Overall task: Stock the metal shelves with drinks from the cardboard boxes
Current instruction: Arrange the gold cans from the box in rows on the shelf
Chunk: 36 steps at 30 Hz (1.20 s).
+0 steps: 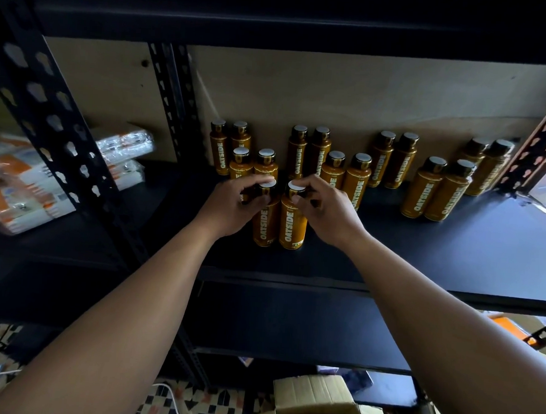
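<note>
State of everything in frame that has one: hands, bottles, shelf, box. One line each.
left hand: grips left front bottle near its cap.
right hand: pinches right front bottle at its cap.
left front bottle: upright on shelf, capped.
right front bottle: upright, capped, beside it.
back bottles: upright, capped, grouped in pairs.
shelf: partly stocked.
cardboard box: open, below the shelves.

Bare left forearm [124, 309], bare right forearm [418, 311], both uncovered as far as visible, bare left hand [230, 205], bare right hand [327, 210]
</note>
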Available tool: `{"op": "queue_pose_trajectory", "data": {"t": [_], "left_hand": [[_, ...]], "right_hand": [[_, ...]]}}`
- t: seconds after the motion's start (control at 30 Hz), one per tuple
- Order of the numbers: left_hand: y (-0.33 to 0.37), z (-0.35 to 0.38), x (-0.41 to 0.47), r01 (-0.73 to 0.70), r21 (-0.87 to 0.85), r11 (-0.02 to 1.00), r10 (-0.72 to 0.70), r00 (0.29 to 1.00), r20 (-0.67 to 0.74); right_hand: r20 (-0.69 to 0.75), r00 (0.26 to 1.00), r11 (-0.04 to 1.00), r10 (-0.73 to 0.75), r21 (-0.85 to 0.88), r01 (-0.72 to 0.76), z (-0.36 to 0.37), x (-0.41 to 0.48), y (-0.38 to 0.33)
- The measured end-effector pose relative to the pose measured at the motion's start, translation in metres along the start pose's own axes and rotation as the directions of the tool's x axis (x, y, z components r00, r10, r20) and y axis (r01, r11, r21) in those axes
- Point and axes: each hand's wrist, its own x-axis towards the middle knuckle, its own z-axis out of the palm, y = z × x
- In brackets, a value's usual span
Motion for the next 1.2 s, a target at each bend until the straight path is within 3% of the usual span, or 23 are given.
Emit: {"op": "queue_pose_trajectory", "data": {"t": [1.2], "left_hand": [[0.011,-0.004,-0.019,0.058,0.020,0.998,-0.058,0.998,-0.003]], "right_hand": [[0.045,0.999,0.999,0.005,-0.043,-0.003,-0.003,-0.014,-0.013]]}}
